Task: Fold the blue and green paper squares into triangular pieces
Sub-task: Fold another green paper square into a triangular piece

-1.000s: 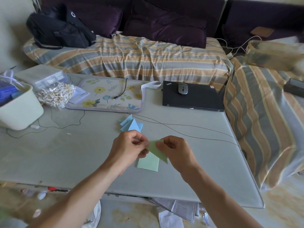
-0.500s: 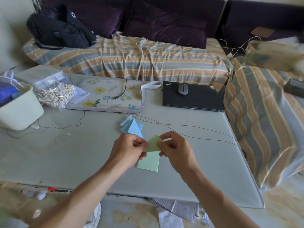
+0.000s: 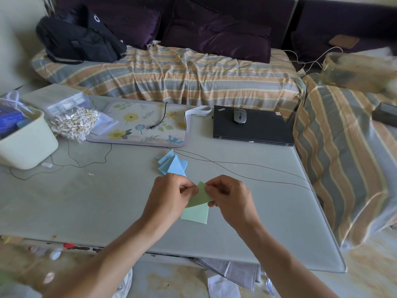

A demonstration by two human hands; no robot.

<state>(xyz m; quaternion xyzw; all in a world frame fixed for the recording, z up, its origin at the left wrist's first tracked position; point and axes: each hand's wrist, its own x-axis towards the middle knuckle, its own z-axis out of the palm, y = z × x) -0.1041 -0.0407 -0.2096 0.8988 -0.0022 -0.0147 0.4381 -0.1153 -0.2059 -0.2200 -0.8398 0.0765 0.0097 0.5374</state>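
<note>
I hold a folded green paper piece [image 3: 200, 195] just above the grey table [image 3: 86, 201]. My left hand [image 3: 169, 194] pinches its left edge and my right hand [image 3: 228, 195] pinches its upper right edge. Flat on the table beneath it lies a lighter green paper square [image 3: 196, 216], partly covered by the held piece and my hands. Behind my hands sits a small pile of folded blue paper triangles [image 3: 173, 163].
A black laptop [image 3: 255, 127] with a grey mouse [image 3: 239, 116] lies at the back right. A floral mat [image 3: 141, 123], a bag of cotton swabs [image 3: 74, 123] and a cream bin [image 3: 23, 140] stand at the back left. Thin black cables [image 3: 236, 168] cross the table.
Both hands have drawn closer together on the green piece, and my fingers have shifted up to its top corner. The piece has turned and now shows a narrower, more folded shape.
</note>
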